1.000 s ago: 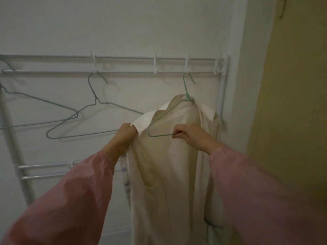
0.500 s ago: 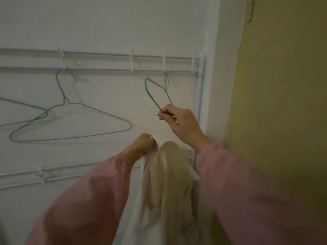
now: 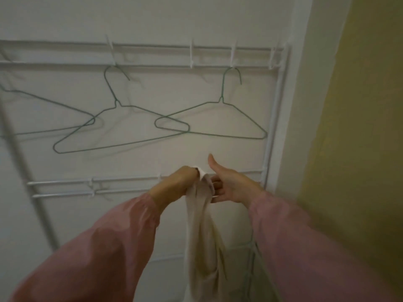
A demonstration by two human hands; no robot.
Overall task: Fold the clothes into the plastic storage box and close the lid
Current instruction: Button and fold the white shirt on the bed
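A cream shirt (image 3: 204, 234) hangs down bunched from my left hand (image 3: 182, 182), which is closed on its collar at mid-frame. My right hand (image 3: 230, 185) is just to the right of the collar, thumb up and fingers spread, with the fingertips touching the cloth. Above, the green wire hanger (image 3: 220, 118) that the shirt came off hangs bare on the white rail (image 3: 152, 66). The storage box is out of view.
Two more bare green hangers (image 3: 113, 127) hang to the left on the same white wall rack. Lower rack bars (image 3: 93, 186) cross behind my hands. A yellow-green door or wall (image 3: 359, 127) fills the right side.
The shirt came off its hanger and now dangles from my left hand. My right hand let the hanger go, and it hangs on the rail again. My right hand dropped to the collar.
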